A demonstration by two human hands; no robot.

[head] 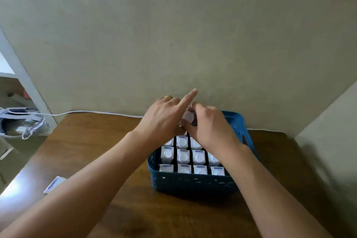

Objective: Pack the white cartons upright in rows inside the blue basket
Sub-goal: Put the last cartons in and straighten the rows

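My two hands meet over the far side of the blue basket, which sits on the wooden counter close to its back edge, by the wall. My left hand comes in from the left with its forefinger stretched out straight and pointing up and away, the other fingers curled down toward the cartons; a gold ring shows on one of them. My right hand comes in from the right, its fingers bent around a carton with a round pale cap, which sits between the two hands at the far end of the basket. Both hands touch this carton, but how firmly each grips it I cannot tell, since the fingers hide its body.

Nearer to me, the white cartons stand upright in the basket in tidy rows, their tops facing up. The row along the basket's near wall has four side by side, the next row also four, and a further row is partly covered by my hands.

Another small carton lies flat near the counter's left edge, just beside my left forearm. A white cable runs along the counter's back edge toward a grey bag beyond the left corner.
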